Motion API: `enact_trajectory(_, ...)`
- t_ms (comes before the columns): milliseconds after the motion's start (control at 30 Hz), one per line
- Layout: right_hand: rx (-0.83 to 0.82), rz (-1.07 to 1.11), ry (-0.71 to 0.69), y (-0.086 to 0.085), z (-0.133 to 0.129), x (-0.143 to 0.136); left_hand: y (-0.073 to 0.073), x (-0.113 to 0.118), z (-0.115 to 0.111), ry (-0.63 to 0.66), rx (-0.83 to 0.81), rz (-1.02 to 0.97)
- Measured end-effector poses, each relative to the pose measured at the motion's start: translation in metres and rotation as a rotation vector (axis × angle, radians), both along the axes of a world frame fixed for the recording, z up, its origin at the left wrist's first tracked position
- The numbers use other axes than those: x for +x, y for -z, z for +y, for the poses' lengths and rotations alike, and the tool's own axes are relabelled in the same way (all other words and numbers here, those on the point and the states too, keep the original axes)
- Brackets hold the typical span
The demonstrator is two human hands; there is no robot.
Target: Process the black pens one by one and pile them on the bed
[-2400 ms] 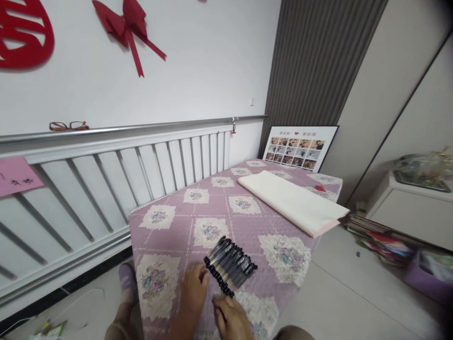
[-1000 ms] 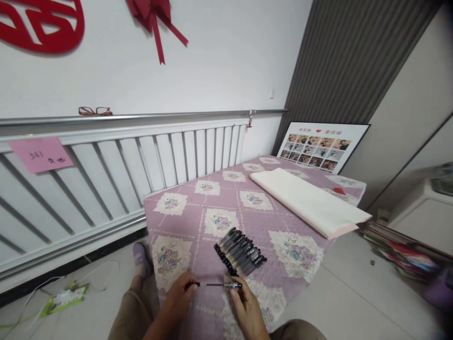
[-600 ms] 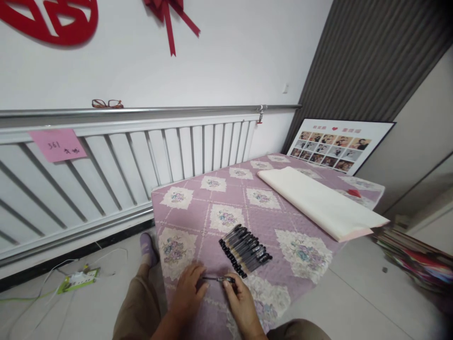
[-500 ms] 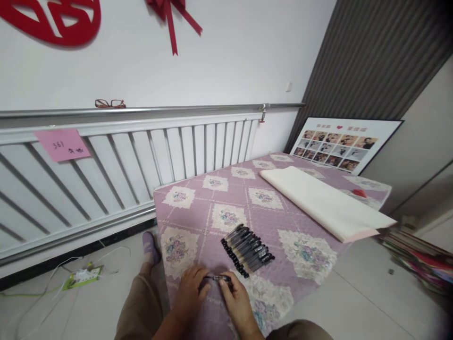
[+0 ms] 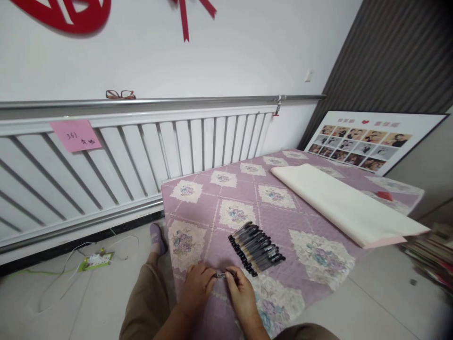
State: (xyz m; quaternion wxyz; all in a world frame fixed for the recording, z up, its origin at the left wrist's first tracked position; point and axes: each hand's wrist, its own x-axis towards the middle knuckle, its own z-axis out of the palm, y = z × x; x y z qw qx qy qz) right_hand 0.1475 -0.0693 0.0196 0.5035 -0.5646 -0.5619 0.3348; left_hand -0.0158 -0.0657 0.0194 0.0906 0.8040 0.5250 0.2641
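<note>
Both my hands meet over the near edge of the flower-patterned purple cloth (image 5: 212, 236). Between them is a dark pen (image 5: 221, 275), mostly covered by my fingers. My left hand (image 5: 197, 286) pinches its left end, and my right hand (image 5: 241, 292) grips its right end. Just beyond my right hand lies a row of several black pens (image 5: 257, 248), side by side on the cloth with their black ends towards me. Whether the pen in my hands is capped I cannot tell.
A folded cream sheet (image 5: 339, 203) lies across the right of the table, with a red item (image 5: 384, 195) behind it. A photo board (image 5: 375, 137) leans at the back right. A white radiator (image 5: 198, 141) runs along the wall. A power strip (image 5: 95, 261) with cables sits on the floor.
My hands have drawn closer together on the pen, so less of it shows. The whole scene has shifted a little right as my head turned left.
</note>
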Motion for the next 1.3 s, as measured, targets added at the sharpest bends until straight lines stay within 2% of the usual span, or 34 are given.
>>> enact_trajectory(200, 0.009, 0.001, 0.042, 0.002, 0.001, 0.002, -0.005, 0.000, 0.002, -0.007, -0.095, 0.056)
enact_trajectory(400, -0.015, 0.033, 0.107, 0.008, 0.002, 0.009, -0.003, 0.000, 0.003, -0.024, -0.114, 0.004)
enact_trajectory(600, -0.038, 0.046, 0.262, 0.013, 0.004, 0.019, -0.002, -0.002, 0.004, -0.146, -0.110, -0.101)
enact_trajectory(867, 0.142, -0.228, -0.002, 0.015, 0.004, 0.004, -0.009, -0.002, 0.003, -0.120, -0.124, -0.111)
enact_trajectory(1100, 0.140, -0.239, 0.039, 0.006, 0.000, 0.005, -0.011, -0.001, 0.001, -0.108, -0.110, -0.095)
enact_trajectory(1300, 0.140, -0.288, -0.032, -0.003, -0.001, 0.003, -0.014, 0.000, -0.002, -0.078, -0.088, -0.090)
